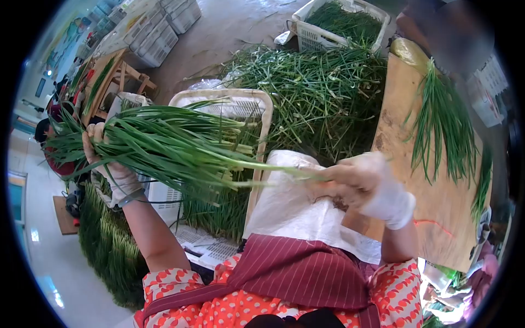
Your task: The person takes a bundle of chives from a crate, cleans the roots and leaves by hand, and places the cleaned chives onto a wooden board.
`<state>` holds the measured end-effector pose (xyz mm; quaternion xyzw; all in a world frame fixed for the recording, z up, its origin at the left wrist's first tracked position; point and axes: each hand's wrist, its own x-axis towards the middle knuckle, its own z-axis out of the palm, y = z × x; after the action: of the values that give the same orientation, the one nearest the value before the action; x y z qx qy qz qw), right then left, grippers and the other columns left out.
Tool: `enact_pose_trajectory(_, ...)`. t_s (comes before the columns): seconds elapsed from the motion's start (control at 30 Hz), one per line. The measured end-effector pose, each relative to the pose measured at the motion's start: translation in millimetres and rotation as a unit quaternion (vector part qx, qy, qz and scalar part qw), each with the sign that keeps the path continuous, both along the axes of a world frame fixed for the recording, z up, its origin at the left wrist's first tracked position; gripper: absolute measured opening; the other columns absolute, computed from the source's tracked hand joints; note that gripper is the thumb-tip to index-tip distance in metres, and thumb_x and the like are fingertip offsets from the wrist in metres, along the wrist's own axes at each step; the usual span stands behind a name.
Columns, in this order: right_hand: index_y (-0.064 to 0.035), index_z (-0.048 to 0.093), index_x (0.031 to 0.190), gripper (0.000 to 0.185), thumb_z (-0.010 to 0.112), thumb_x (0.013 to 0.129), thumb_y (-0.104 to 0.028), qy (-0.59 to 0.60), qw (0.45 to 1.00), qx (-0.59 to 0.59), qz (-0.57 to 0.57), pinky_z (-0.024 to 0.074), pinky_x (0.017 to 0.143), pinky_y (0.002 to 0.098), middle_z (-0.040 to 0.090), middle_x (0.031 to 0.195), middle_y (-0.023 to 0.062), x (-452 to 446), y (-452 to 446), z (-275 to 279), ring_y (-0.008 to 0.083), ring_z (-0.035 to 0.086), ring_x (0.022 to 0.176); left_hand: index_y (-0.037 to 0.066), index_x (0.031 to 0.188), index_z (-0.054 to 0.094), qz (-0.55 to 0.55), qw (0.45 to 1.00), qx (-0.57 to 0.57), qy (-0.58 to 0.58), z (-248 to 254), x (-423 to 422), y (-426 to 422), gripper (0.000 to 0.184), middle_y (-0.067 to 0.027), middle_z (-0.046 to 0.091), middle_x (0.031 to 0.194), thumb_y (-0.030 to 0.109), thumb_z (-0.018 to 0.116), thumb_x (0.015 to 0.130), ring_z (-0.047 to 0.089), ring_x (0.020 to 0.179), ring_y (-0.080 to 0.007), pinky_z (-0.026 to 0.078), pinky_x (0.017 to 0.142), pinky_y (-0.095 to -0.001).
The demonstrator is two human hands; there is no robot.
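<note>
My left hand, in a pale fingerless glove, is closed around a thick bunch of garlic chives. The leaf tips hang past my wrist side to the left, and the pale stem ends point right. My right hand, in a similar white glove, is smeared by motion. Its fingers are pinched at the end of one or two chive stalks that stretch out from the bunch. A white cloth covers my lap beneath that hand. Behind the bunch stands a white plastic crate with more chives inside.
A big heap of loose chives lies ahead. Beyond it is a filled crate. On my right, a wooden board bears a chive bundle, with another person behind it. Bundled chives stand at left, near stacked crates.
</note>
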<state>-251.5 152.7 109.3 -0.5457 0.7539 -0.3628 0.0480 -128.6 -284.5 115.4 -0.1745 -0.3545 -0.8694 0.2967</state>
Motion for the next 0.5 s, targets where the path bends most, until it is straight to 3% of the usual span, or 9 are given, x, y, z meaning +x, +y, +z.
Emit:
enact_pose_trajectory(0.07,-0.0077,0.062,0.081,0.01,0.053,0.079,-0.011,-0.086,0.991,-0.076,-0.062,0.0474,0.052,0.0289,0.061,0.067,0.0045,-5.6,19.4,-5.2,0.0171,0.059,0.056,0.01,0.079,0.04,0.042,0.999,0.003,0.011,0.3,-0.2,5.2,0.011,0.0016,0.036,0.067,0.014,0.047,0.087,0.034,0.059,-0.0101,0.034,0.06,-0.0255)
enact_pose_trajectory(0.13,-0.0029,0.061,0.093,0.017,0.052,0.08,-0.009,-0.253,0.94,-0.185,-0.137,0.0473,0.063,0.0261,0.063,0.081,0.0062,-16.7,45.8,2.3,0.0155,0.06,0.071,0.011,0.076,0.038,-0.091,0.992,0.072,0.044,-3.0,8.6,-14.5,0.014,0.0033,0.034,0.066,0.013,0.046,0.087,0.032,0.058,-0.0085,0.032,0.056,-0.0243)
enact_pose_trajectory(0.17,-0.0003,0.059,0.099,0.022,0.053,0.08,-0.009,-0.297,0.909,-0.233,-0.179,0.0469,0.069,0.0256,0.064,0.089,0.0068,-27.2,64.2,0.4,0.0151,0.06,0.079,0.012,0.071,0.034,-0.054,0.995,0.076,0.035,-1.0,10.2,-10.7,0.019,0.004,0.032,0.063,0.01,0.045,0.086,0.03,0.056,-0.0061,0.031,0.054,-0.0209)
enact_pose_trajectory(0.23,0.0014,0.055,0.108,0.032,0.057,0.081,-0.015,-0.207,0.905,-0.251,-0.275,0.0448,0.08,0.029,0.061,0.102,0.0093,-53.4,61.7,-1.9,0.0175,0.057,0.093,0.012,0.07,0.033,-0.013,0.996,0.082,0.033,-2.3,7.1,-2.0,0.02,0.004,0.031,0.063,0.009,0.045,0.086,0.03,0.056,-0.0061,0.031,0.055,-0.0208)
enact_pose_trajectory(0.33,-0.0059,0.055,0.112,0.037,0.061,0.079,-0.022,0.122,0.912,-0.008,-0.392,0.044,0.083,0.0326,0.057,0.111,0.0133,-85.2,12.7,-29.3,0.0219,0.056,0.096,0.01,0.074,0.038,-0.063,0.992,0.098,0.054,-8.5,6.4,-10.8,0.015,0.0026,0.033,0.063,0.013,0.044,0.087,0.032,0.058,-0.0096,0.033,0.059,-0.0239)
enact_pose_trajectory(0.4,-0.0108,0.058,0.11,0.035,0.062,0.078,-0.024,0.217,0.913,0.059,-0.341,0.0453,0.082,0.0327,0.057,0.109,0.0151,-77.7,-17.0,-48.5,0.0248,0.058,0.093,0.009,0.073,0.039,0.139,0.988,0.065,0.027,-9.8,-0.4,-2.8,0.015,0.0012,0.036,0.065,0.014,0.044,0.087,0.036,0.06,-0.0119,0.035,0.063,-0.0258)
enact_pose_trajectory(0.43,-0.0103,0.06,0.107,0.033,0.063,0.078,-0.024,0.01,0.971,0.012,-0.239,0.0462,0.08,0.0328,0.06,0.104,0.0139,-59.7,-31.5,-50.1,0.0251,0.059,0.089,0.009,0.073,0.039,0.142,0.987,0.067,0.026,-11.2,-1.2,-3.9,0.015,0.0012,0.036,0.065,0.014,0.044,0.087,0.036,0.06,-0.0119,0.035,0.063,-0.0258)
enact_pose_trajectory(0.47,-0.0099,0.062,0.104,0.031,0.065,0.077,-0.025,-0.2,0.971,-0.035,-0.125,0.0471,0.078,0.033,0.062,0.098,0.0128,-38.0,-44.3,-51.7,0.0253,0.061,0.085,0.009,0.073,0.04,0.162,0.985,0.055,0.013,-12.3,-2.6,-6.0,0.016,0.0002,0.039,0.066,0.016,0.044,0.087,0.038,0.062,-0.0131,0.037,0.064,-0.027)
enact_pose_trajectory(0.5,-0.0091,0.063,0.1,0.029,0.064,0.077,-0.027,-0.234,0.968,-0.005,-0.087,0.0476,0.076,0.0328,0.064,0.093,0.012,-20.6,-56.6,-52.7,0.0255,0.061,0.082,0.008,0.073,0.041,0.18,0.983,0.041,0.002,-11.5,-5.4,-9.1,0.016,-0.0008,0.042,0.067,0.017,0.044,0.086,0.041,0.064,-0.0143,0.039,0.066,-0.0283)
